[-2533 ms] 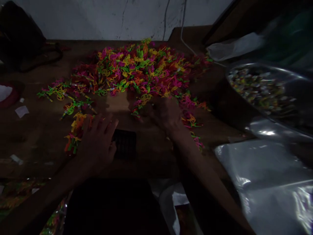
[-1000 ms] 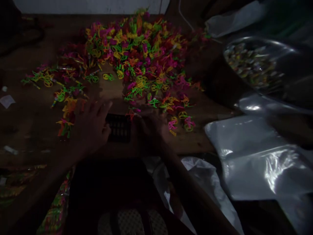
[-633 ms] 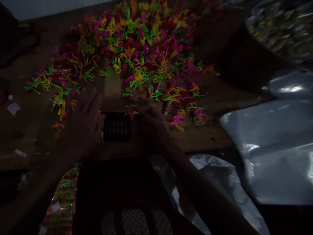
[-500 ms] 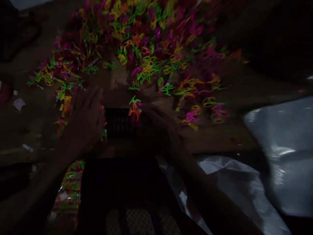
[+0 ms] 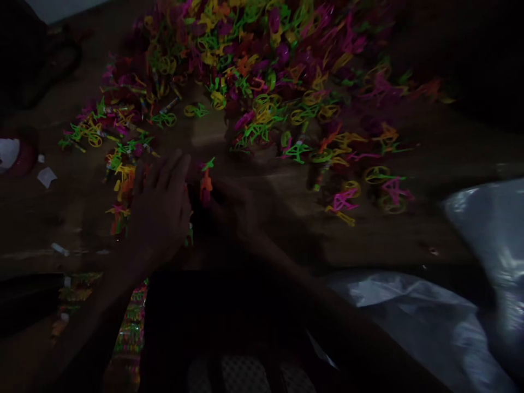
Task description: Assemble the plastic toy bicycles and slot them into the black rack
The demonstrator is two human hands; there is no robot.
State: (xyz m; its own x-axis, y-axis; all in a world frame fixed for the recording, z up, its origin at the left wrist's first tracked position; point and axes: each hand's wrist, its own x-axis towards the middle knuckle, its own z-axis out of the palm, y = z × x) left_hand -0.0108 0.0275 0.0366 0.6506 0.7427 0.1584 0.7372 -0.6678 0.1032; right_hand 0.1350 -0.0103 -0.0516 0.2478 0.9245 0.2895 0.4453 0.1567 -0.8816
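Note:
My left hand [image 5: 159, 204] lies palm down, fingers stretched out, over several small coloured toy pieces; what is under the palm is hidden. Close to its right is my right hand [image 5: 235, 210], dim and a little blurred, with its fingers closed at a small plastic toy [image 5: 206, 185]. That toy is orange, with a green top part and a pink lower part. Between the hands, the dark slotted tray seen earlier is now mostly lost in shadow. Orange and yellow pieces [image 5: 125, 183] show beside the left fingers.
A large heap of bright plastic toy pieces [image 5: 245, 65], some like tiny bicycles, covers the back of the wooden table [image 5: 368, 240]. Clear plastic bags [image 5: 483, 234] lie at right. Packed coloured toys [image 5: 133, 322] sit below the left edge. A red, white-topped object [image 5: 16, 158] stands far left.
My right hand has moved left with the orange toy, closer to my left hand, and covers more of the tray. My left hand stays flat. The whole view has shifted slightly.

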